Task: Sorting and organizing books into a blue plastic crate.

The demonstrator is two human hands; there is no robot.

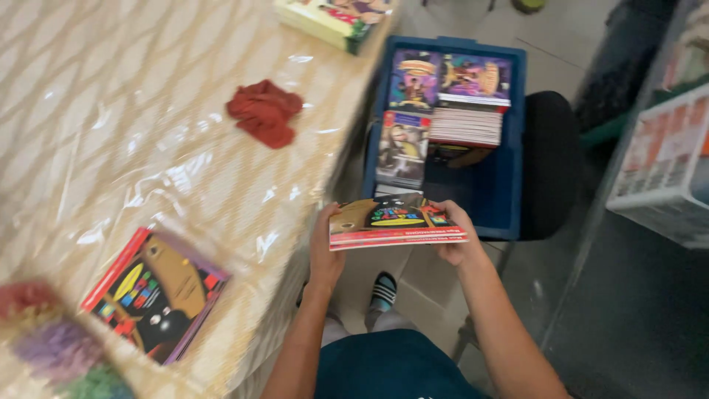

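Both my hands hold a small stack of thin red-edged picture books (391,222) in the air beside the table edge. My left hand (325,255) grips the stack's left end. My right hand (456,236) grips its right end. Just beyond the stack, a blue plastic crate (509,185) rests on a black chair (550,162) and holds more stacked books (461,103). Another colourful book (155,292) with a red spine lies flat on the table near me at the left.
The table (111,133) has a beige patterned cloth under clear plastic. A crumpled red cloth (264,111) lies on it, a yellow-green book stack (332,18) at its far edge, a multicoloured duster (52,347) at the near left. A white shelf basket (665,170) stands right.
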